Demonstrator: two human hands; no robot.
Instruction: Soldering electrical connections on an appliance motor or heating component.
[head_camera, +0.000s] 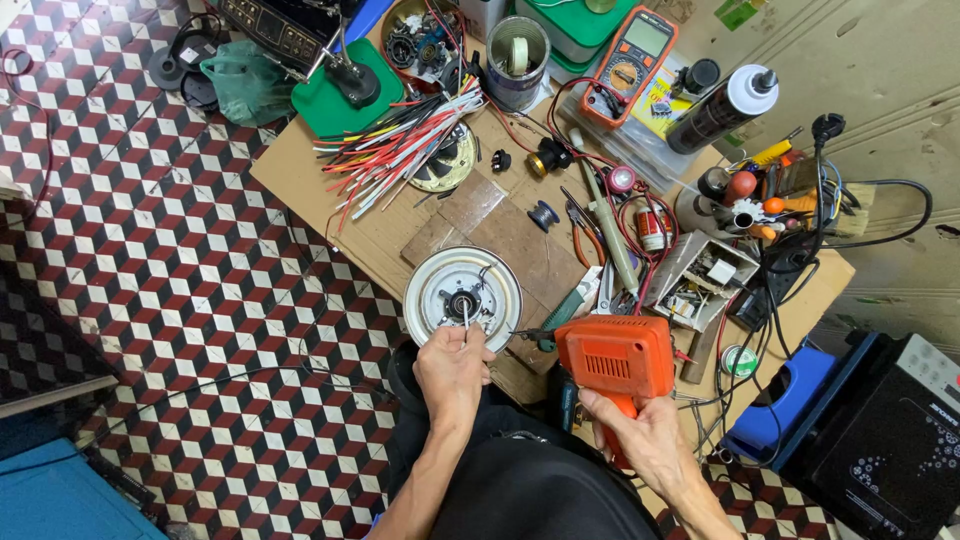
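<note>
A round white appliance base (440, 275) with wires and a central metal part lies on a cardboard-covered workbench. My left hand (452, 365) pinches a thin wire or lead that reaches into the base's centre. My right hand (640, 435) grips the handle of an orange soldering gun (612, 357), whose thin tip points left toward the base. The tip sits just right of the base's rim.
The bench (300, 175) is crowded: a bundle of coloured wires (395, 150), an orange multimeter (630, 65), a tin can (517, 50), a spray can (722, 105), pliers, solder spools and cables. A black appliance (890, 430) and blue stool (790, 400) stand right. Patterned tile floor lies left.
</note>
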